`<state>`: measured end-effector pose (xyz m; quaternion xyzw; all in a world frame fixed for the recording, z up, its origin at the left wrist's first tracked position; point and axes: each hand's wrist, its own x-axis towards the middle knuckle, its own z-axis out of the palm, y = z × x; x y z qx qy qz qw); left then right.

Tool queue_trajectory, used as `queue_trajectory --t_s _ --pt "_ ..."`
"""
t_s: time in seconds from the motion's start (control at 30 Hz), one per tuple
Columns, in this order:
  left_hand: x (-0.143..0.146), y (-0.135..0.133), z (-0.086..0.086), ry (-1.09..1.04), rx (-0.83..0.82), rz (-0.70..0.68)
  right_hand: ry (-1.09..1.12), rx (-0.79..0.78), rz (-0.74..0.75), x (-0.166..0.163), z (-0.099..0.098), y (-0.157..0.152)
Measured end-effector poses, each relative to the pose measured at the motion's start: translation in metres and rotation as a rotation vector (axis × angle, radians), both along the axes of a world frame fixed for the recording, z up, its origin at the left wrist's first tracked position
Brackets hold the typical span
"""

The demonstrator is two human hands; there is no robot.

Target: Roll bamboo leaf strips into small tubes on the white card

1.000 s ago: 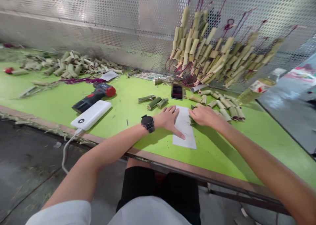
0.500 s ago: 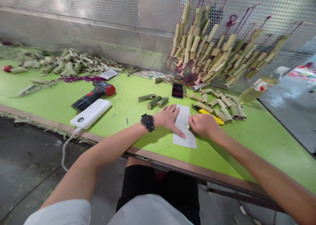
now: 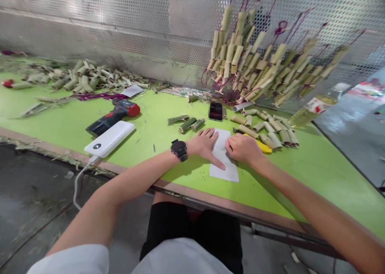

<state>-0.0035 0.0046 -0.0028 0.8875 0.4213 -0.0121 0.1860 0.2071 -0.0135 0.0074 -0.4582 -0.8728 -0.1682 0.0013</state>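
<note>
A white sheet of paper (image 3: 224, 172) lies on the green table in front of me. My left hand (image 3: 208, 146) is spread flat, its fingers and thumb pressing on the paper's left side. Over the sheet's right edge, my right hand (image 3: 242, 148) is curled closed with its fingertips on the paper. Whatever it may hold is hidden by the fingers. Just beyond that hand lies a yellow-handled utility knife (image 3: 261, 146), partly covered by it. Short bamboo pieces (image 3: 187, 124) rest beyond my left hand, and a dark phone (image 3: 215, 111) is behind the paper.
At the left are a cordless drill (image 3: 116, 115) and a white power bank (image 3: 110, 139) with a cable. Cut bamboo tubes (image 3: 87, 79) are heaped behind them. Strung bamboo bundles (image 3: 249, 61) lean on the perforated metal wall. A bottle of yellowish liquid (image 3: 314, 109) stands right.
My right hand has shifted slightly up and left across the paper. A small pale spot by its fingertips no longer shows. My left hand stays pressed in place.
</note>
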Motion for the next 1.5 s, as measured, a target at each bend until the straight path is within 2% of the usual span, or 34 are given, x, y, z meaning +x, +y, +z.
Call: queue_trajectory --t_s 0.13,0.27,0.4,0.5,0.6,0.7,0.83,0.97,1.13,1.3,1.5 --pt "0.000 -0.001 0.002 0.005 -0.007 0.005 -0.013 0.003 -0.044 0.011 -0.002 -0.005" --pt "0.000 -0.001 0.001 -0.001 -0.005 0.010 -0.072 -0.026 -0.126 0.007 0.004 0.007" --pt "0.000 0.002 -0.001 -0.011 0.004 -0.002 -0.146 -0.120 -0.084 -0.012 0.013 0.020" --pt "0.000 0.002 -0.002 -0.007 -0.002 -0.014 -0.161 -0.185 -0.026 -0.021 0.015 0.018" --pt "0.000 0.001 -0.001 0.003 -0.006 -0.006 -0.117 -0.221 0.000 -0.019 0.013 0.007" --pt "0.001 0.001 -0.001 0.004 -0.010 -0.002 -0.104 -0.248 -0.042 -0.005 0.012 0.001" --pt "0.001 0.002 -0.003 -0.010 -0.007 -0.009 -0.167 -0.200 -0.160 0.010 0.017 0.014" --pt "0.000 0.002 -0.003 -0.022 -0.007 -0.002 -0.173 -0.143 -0.258 0.001 0.021 0.032" --pt "0.000 0.001 -0.003 -0.011 0.002 -0.006 -0.087 -0.140 -0.201 -0.020 0.014 0.022" --pt "0.000 0.003 -0.007 -0.007 0.037 -0.012 -0.093 -0.169 -0.163 -0.015 0.013 0.000" --pt "-0.001 0.003 -0.005 -0.003 0.019 -0.008 -0.094 -0.109 -0.286 -0.018 0.021 0.023"
